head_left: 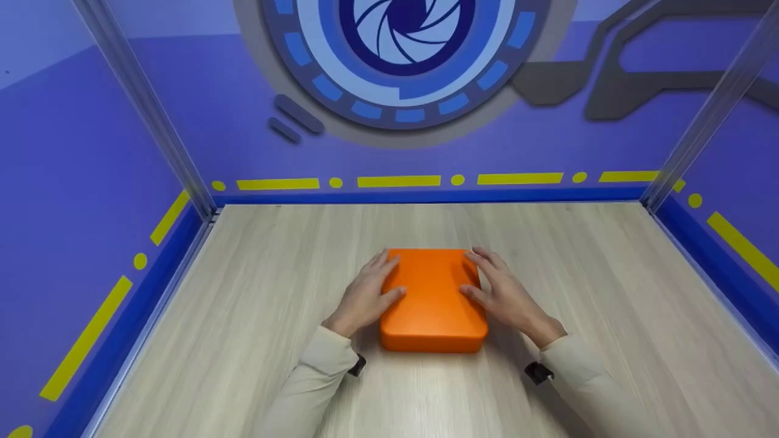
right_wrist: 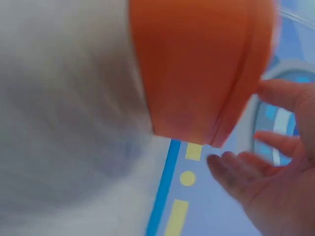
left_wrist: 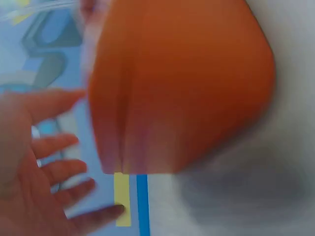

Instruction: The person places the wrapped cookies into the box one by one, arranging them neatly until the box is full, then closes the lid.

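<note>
An orange lidded box point(head_left: 433, 304) with rounded corners lies flat on the table, a seam running round its side below the top in both wrist views. At its left edge is my left hand point(head_left: 364, 297), fingers spread and the thumb reaching over the lid. My right hand point(head_left: 510, 298) mirrors it on the right edge. In the left wrist view the thumb point(left_wrist: 59, 102) meets the lid's edge while the other fingers stay apart from the side wall. The right wrist view, slightly blurred, has the right thumb point(right_wrist: 278, 93) right at the lid's edge, the fingers extended beyond it.
The pale wood-grain table point(head_left: 274, 267) spreads around the box. A purple-blue back wall point(head_left: 365, 152) with a printed round emblem stands behind, and side walls point(head_left: 79, 182) rise at left and right. Metal posts point(head_left: 152, 109) mark the rear corners.
</note>
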Demonstrator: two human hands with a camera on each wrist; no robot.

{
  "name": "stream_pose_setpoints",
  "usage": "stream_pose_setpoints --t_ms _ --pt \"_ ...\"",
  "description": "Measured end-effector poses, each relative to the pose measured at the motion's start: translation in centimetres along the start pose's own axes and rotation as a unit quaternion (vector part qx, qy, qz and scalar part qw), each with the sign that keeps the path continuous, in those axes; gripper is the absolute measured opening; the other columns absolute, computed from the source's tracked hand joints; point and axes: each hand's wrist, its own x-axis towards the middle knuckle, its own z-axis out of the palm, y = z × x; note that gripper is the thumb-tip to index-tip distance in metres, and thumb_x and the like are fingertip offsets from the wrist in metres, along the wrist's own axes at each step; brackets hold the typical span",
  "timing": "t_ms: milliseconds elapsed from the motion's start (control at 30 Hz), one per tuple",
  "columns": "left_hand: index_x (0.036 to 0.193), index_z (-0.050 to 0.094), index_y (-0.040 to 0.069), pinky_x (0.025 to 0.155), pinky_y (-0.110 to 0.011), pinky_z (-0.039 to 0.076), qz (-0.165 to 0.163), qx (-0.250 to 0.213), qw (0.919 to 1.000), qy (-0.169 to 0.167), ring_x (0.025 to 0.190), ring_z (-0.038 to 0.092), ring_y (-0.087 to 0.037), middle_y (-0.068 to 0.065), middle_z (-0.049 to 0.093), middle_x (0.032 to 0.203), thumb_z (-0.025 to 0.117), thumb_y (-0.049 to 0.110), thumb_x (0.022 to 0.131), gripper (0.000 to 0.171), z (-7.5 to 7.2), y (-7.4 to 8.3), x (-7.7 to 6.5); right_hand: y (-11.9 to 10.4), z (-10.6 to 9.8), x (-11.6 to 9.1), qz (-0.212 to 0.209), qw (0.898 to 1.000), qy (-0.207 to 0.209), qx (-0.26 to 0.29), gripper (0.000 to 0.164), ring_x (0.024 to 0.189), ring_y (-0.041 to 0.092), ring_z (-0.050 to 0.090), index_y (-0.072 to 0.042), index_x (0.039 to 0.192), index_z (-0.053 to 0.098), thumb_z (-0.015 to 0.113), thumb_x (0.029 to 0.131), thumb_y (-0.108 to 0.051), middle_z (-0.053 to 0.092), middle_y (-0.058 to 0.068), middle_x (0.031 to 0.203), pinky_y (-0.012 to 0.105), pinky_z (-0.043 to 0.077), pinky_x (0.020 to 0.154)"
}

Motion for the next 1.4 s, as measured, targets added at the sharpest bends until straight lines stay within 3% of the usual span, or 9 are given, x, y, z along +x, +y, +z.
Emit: stream_pose_setpoints --t_ms 100,233,567,967,1067,1200,1400 --pt "0.162 0.041 -0.001 0.126 -0.059 0.023 0.036 0.050 0.9965 -0.055 0.159 0.018 -0.041 -0.023 0.024 0.172 0.060 0.028 0.110 0.062 0.4 0.0 0.8 0.1 0.4 0.6 -0.045 0.996 -0.026 -0.067 0.064 0.152 0.043 0.035 -0.001 0.160 0.045 0.066 0.107 -0.031 0.035 0.021 0.167 0.063 0.033 0.120" --pt "0.164 0.038 0.006 0.124 -0.065 0.020 0.027 0.095 0.9917 -0.083 0.161 0.013 -0.037 -0.016 0.023 0.174 0.053 0.037 0.112 0.062 0.7 0.0 1.4 0.2 0.6 1.0 -0.066 0.990 -0.056 -0.115 0.062 0.154 0.044 0.030 0.000 0.160 0.045 0.056 0.111 -0.037 0.035 0.022 0.168 0.063 0.028 0.122" --pt "0.165 0.041 0.013 0.123 -0.069 0.020 0.008 0.100 0.9916 -0.082 0.161 0.016 -0.032 -0.008 0.025 0.174 0.052 0.044 0.111 0.063 0.7 -0.2 1.8 0.7 0.9 1.4 -0.067 0.986 -0.058 -0.140 0.062 0.155 0.041 0.029 -0.003 0.160 0.046 0.051 0.112 -0.041 0.034 0.019 0.169 0.062 0.029 0.122" --pt "0.165 0.042 0.013 0.122 -0.070 0.021 0.014 0.062 0.9952 -0.075 0.161 0.015 -0.031 -0.008 0.026 0.174 0.054 0.045 0.110 0.064 1.1 -1.1 1.6 1.1 1.3 1.4 -0.058 0.989 -0.062 -0.121 0.062 0.156 0.040 0.027 -0.005 0.161 0.046 0.051 0.112 -0.042 0.032 0.017 0.170 0.062 0.027 0.123" --pt "0.163 0.044 0.011 0.125 -0.066 0.019 0.023 0.045 0.9961 -0.072 0.162 0.014 -0.030 -0.008 0.025 0.174 0.056 0.045 0.109 0.065 1.0 -1.2 1.1 1.0 1.2 0.8 -0.066 0.991 -0.053 -0.108 0.063 0.156 0.041 0.027 -0.004 0.160 0.046 0.054 0.111 -0.043 0.033 0.016 0.170 0.064 0.026 0.123" --pt "0.159 0.050 0.008 0.126 -0.061 0.020 0.062 0.039 0.9951 -0.065 0.160 0.020 -0.031 -0.010 0.029 0.172 0.061 0.043 0.107 0.064 0.8 -1.0 -0.9 0.2 0.8 -1.2 -0.081 0.991 -0.065 -0.089 0.067 0.156 0.038 0.028 -0.008 0.162 0.046 0.058 0.109 -0.048 0.034 0.012 0.171 0.064 0.028 0.122" --pt "0.153 0.059 0.011 0.122 -0.064 0.027 0.111 0.045 0.9917 -0.046 0.157 0.028 -0.035 -0.012 0.037 0.168 0.062 0.044 0.107 0.057 1.1 -1.2 -3.5 -0.4 0.6 -3.8 -0.107 0.987 -0.093 -0.075 0.070 0.154 0.034 0.032 -0.013 0.163 0.045 0.060 0.106 -0.053 0.032 0.006 0.172 0.062 0.033 0.120"
